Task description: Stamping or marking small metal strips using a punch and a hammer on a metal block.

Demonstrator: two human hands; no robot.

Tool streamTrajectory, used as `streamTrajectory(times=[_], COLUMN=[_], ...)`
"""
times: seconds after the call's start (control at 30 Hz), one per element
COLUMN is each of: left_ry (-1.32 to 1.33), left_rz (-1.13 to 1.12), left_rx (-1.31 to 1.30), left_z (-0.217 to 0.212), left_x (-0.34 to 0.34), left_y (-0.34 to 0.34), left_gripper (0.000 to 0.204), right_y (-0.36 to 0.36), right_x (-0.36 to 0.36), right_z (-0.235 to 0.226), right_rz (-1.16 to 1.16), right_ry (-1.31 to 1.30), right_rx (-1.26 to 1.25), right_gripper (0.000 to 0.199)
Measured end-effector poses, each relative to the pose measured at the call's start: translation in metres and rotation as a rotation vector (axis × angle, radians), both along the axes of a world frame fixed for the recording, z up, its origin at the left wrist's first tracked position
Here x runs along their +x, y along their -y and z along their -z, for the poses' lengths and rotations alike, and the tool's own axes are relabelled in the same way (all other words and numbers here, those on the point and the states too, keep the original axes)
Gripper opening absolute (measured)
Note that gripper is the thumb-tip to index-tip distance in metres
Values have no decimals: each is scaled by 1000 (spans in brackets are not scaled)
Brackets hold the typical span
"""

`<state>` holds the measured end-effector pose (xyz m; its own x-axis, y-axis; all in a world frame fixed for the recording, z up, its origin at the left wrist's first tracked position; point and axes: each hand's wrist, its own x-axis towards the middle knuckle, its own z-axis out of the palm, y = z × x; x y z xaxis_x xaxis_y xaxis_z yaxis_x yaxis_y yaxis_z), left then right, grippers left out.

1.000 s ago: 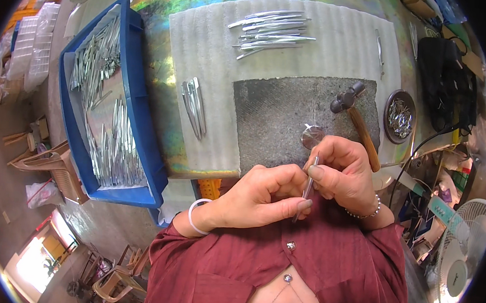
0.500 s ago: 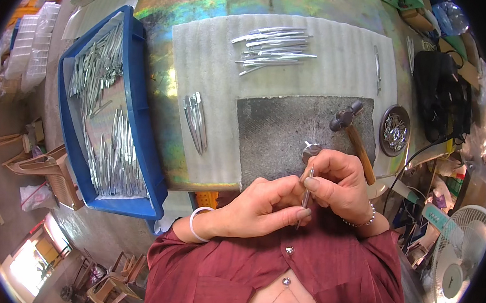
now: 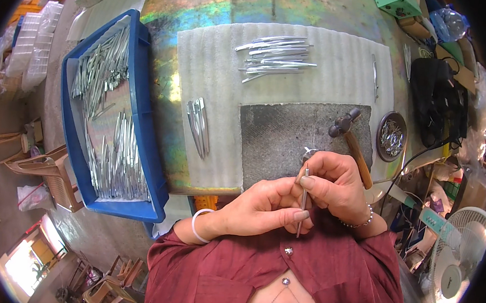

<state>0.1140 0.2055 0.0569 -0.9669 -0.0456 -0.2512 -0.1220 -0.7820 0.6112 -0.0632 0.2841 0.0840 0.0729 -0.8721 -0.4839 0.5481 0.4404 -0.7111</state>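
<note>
Close to my chest, both hands hold one thin pointed metal piece (image 3: 303,203) upright. My left hand (image 3: 262,203) pinches its lower part between thumb and fingers; a white bangle circles that wrist. My right hand (image 3: 336,186) grips its upper end, and a bead bracelet is on that wrist. Just beyond my hands lies a dark grey stone slab (image 3: 289,135) with a small round metal piece (image 3: 309,153) at its near edge. A hammer (image 3: 352,142) with a wooden handle rests on the slab's right side.
A blue tray (image 3: 143,122) full of silver pointed pieces sits at the left. On the white ribbed mat (image 3: 338,74) lie a far bundle of pieces (image 3: 275,58) and a small group (image 3: 198,123). A round dish (image 3: 391,136) of small metal parts, a black bag (image 3: 435,100) and a fan (image 3: 455,256) are at the right.
My hands have stayed together on the metal piece, holding it slightly nearer my chest. The view has shifted a little; nothing on the table has moved.
</note>
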Motion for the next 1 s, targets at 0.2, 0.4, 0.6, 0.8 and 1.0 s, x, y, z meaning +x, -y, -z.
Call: streamTrajectory(times=[0.2,0.4,0.6,0.8,1.0], left_ry=[5,-20,-18,-15,27], left_rz=[-32,-111,-93,-95,-309], left_rx=[33,-92,-15,36,9], left_z=[-3,-4,-3,-3,1], left_x=[6,13,19,25,38], left_y=[-4,-6,-1,0,6], left_gripper=[12,12,12,13,22], right_y=[-1,5,9,12,13], right_x=[5,20,19,27,35], right_z=[3,-1,-3,-4,-2], right_rz=[-21,51,-22,-9,174], right_ry=[-67,-108,-64,-95,-98], right_rx=[-29,-41,-3,4,-97], right_gripper=[6,5,6,5,6])
